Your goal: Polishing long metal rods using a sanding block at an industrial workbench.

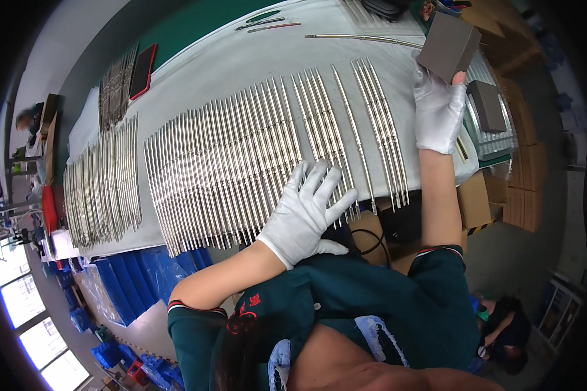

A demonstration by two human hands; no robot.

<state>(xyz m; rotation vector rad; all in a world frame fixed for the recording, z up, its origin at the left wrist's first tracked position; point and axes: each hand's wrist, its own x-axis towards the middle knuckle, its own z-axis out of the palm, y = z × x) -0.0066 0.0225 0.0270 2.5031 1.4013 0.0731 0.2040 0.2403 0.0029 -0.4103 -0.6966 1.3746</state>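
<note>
My right hand (439, 114), in a white glove, grips a grey-brown rectangular block (447, 44) at the far right of the table. My left hand (304, 212), gloved the same way, lies with fingers spread over the near ends of slim metal rods (320, 117); whether it presses on them is unclear. To its left runs a long row of similar rods (212, 166) side by side. One single rod (354, 130) lies apart between that small group and another group of rods (381, 127) on the right.
More rods (104, 186) lie at the left, near a red-edged phone-like dark slab (143, 72). A long rod (365, 39) lies at the back. Another grey block (488, 107) sits beyond my right hand. Cardboard boxes (525, 186) stand right of the table; another person (504, 335) is at lower right.
</note>
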